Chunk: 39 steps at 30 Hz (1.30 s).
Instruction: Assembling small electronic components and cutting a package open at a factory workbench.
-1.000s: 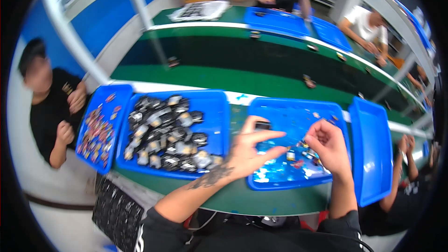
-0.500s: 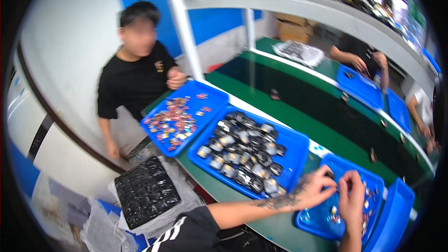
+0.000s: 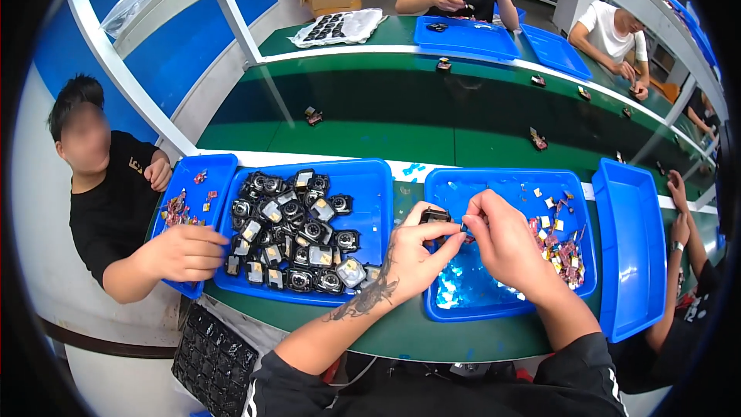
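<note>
Above a blue tray [image 3: 588, 212], my left hand [image 3: 413, 255] pinches a small black watch case [image 3: 435, 217] between thumb and fingers. My right hand [image 3: 505, 241] is closed close beside it, its fingertips pressed together at the case's edge. Something tiny and dark may be in that pinch, too small to name. Shiny blue film pieces [image 3: 467, 282] lie in the tray under my hands. Small circuit parts with pinkish flex strips [image 3: 567, 259] are heaped at its right side. To the left, another blue tray [image 3: 370, 185] holds a pile of black watch cases [image 3: 297, 232].
A co-worker's hand [image 3: 185, 253] reaches over the left edge of the watch-case tray, beside a tray of small parts [image 3: 208, 166]. At my right stands a blue tray [image 3: 633, 239]. Beyond runs a green conveyor belt [image 3: 386, 127] with scattered parts; other people work across it.
My view has swung to the right, so the trays sit further left and face me. The co-worker at left now stretches an arm toward the watch-case tray. My hands remain together over their tray.
</note>
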Available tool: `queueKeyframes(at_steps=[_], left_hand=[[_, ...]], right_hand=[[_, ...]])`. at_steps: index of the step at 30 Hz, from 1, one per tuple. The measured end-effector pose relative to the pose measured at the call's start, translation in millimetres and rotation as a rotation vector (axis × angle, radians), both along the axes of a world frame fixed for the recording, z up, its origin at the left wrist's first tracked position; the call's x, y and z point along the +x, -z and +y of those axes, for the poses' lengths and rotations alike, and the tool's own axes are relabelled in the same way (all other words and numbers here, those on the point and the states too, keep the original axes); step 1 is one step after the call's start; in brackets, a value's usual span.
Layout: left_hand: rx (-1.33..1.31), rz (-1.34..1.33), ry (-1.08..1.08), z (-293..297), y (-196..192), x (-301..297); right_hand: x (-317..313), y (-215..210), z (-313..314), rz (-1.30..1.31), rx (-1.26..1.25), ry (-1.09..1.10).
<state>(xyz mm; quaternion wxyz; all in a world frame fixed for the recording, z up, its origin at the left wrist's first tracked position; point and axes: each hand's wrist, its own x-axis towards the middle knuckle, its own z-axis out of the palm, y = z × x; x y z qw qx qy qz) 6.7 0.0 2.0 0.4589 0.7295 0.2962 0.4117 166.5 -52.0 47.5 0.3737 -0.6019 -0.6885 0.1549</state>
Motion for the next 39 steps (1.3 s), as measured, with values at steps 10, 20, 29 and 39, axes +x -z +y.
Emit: queueKeyframes(at_steps=[10, 20, 29, 39], left_hand=[[-0.158, -0.059, -0.031, 16, 6, -2], [-0.138, -0.264, 0.242, 1, 11, 18], [0.045, -0.042, 0.033, -7, 2, 1], [0.089, 0.037, 0.106, -7, 8, 4]], right_hand=[[10, -2, -13, -0.164, 0.103, 0.071], [25, 13, -15, 0.425, -0.074, -0.074], [16, 19, -6, 0.541, -0.136, 0.016], [19, 24, -7, 0.452, -0.138, -0.089]])
